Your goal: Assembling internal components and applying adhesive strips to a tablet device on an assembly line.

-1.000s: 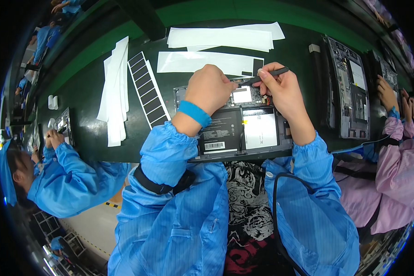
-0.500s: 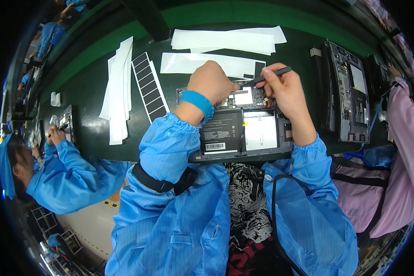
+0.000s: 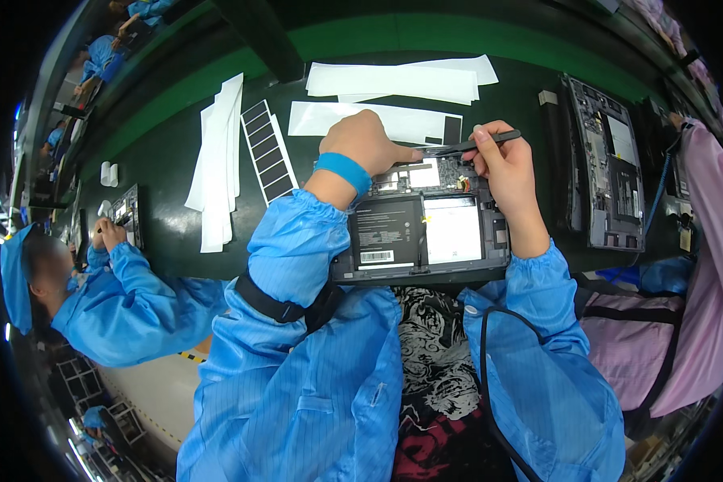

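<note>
Tweezers point(image 3: 462, 147), black and slim, slant over the far edge of the opened laptop base point(image 3: 426, 274), clamped between the thumb and fingers of the right hand point(image 3: 503, 165). The left hand point(image 3: 363, 145) is over the base's far left part, its index finger stretched to the far edge beside the tweezers' tip; its other fingers are hidden, so I cannot tell whether they grip anything. A blue band point(image 3: 344, 170) circles that wrist. In the base's near half, 1 black panel point(image 3: 387, 229) sits left of 1 white panel point(image 3: 455, 231). Beyond the base lies a white strip point(image 3: 317, 118) with black patches; left of it, a sheet of black rectangles point(image 3: 267, 153). Right of the base stands another opened laptop base point(image 3: 614, 173).
</note>
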Action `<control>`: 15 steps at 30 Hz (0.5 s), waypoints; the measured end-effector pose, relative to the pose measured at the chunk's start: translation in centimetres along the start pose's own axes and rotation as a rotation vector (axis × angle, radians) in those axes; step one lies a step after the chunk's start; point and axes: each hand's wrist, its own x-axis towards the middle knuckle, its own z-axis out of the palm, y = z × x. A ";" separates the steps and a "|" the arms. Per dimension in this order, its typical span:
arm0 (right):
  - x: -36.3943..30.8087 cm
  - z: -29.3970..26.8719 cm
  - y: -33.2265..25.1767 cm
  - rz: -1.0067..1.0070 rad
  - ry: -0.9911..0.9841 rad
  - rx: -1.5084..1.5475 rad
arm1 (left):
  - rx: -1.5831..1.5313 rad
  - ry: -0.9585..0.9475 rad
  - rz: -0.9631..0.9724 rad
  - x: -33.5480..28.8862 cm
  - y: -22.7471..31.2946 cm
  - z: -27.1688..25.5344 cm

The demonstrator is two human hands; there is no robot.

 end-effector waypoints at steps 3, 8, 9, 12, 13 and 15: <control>0.1 -0.1 0.1 0.008 0.010 0.035 | 0.048 0.003 -0.009 0.2 -0.4 0.3; 0.4 -0.1 0.6 0.015 0.014 0.087 | -0.004 0.153 0.037 -1.1 -1.7 1.4; 0.5 -0.2 0.9 0.009 0.002 0.100 | -0.043 0.163 0.038 -1.9 -1.7 1.0; 0.7 -0.6 1.4 -0.025 -0.036 0.200 | -0.062 0.283 0.164 -3.2 -2.6 2.4; 0.7 -0.8 1.5 -0.038 -0.045 0.232 | -0.075 0.351 0.277 -3.9 -3.1 3.1; 0.3 -1.2 1.3 -0.048 -0.026 0.265 | -0.268 0.361 0.402 -7.8 -5.2 1.7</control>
